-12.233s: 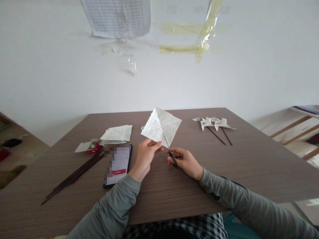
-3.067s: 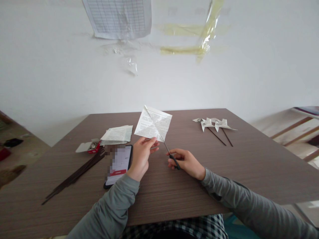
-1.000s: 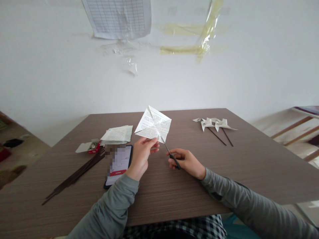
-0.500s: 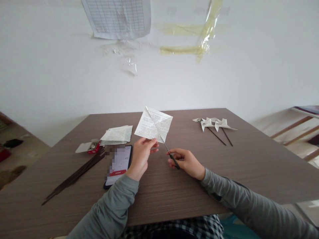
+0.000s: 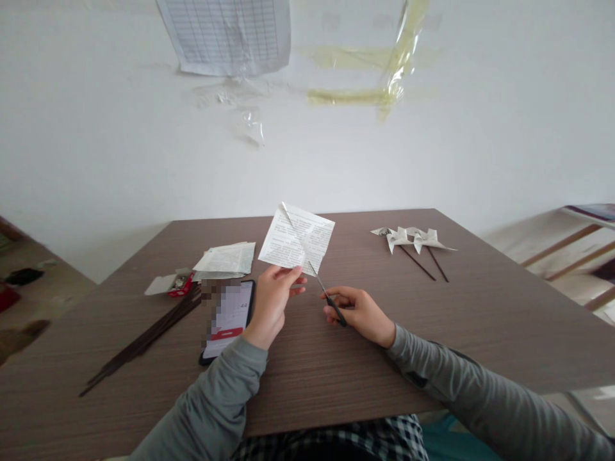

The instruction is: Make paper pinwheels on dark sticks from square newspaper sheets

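My left hand (image 5: 276, 294) pinches the lower edge of a square sheet of printed paper (image 5: 288, 240), held tilted above the table. A diagonal line, a crease or a cut, runs from the sheet's top corner towards its middle. In my right hand (image 5: 360, 310) is a pair of scissors (image 5: 335, 310) with dark handles. Their blades reach into the paper's lower right corner, just right of my left fingers. Whether the blades are fully closed is too small to tell.
Left on the table (image 5: 384, 371) are a phone (image 5: 230, 320), a stack of printed paper squares (image 5: 225, 259), a small red box (image 5: 180, 285) with metal bits, and a bundle of dark sticks (image 5: 139, 342). Paper pinwheels (image 5: 408, 238) on sticks lie at the back right.
The paper has tilted very slightly, its right corner a touch higher. Both hands and the scissors stay almost in place.
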Motion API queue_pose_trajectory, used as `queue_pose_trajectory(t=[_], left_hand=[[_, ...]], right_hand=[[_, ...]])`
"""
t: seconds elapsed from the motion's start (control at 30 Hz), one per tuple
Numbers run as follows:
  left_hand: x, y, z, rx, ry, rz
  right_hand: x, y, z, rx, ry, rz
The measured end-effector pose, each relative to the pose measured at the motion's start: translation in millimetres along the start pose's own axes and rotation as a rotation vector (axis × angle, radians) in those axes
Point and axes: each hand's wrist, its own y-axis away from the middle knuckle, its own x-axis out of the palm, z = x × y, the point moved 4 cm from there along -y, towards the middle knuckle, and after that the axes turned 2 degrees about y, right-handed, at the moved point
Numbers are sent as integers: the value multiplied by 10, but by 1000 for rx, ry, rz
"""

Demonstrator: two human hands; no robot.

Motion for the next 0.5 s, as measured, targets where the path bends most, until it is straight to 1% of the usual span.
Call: queue_pose_trajectory(t=[0.2, 0.5], left_hand=[[11, -9, -3, -1, 4, -18], [44, 23, 3, -12, -19, 10]], right_hand=[[11, 4, 9, -3, -18, -15], [10, 4, 64, -2, -48, -22]])
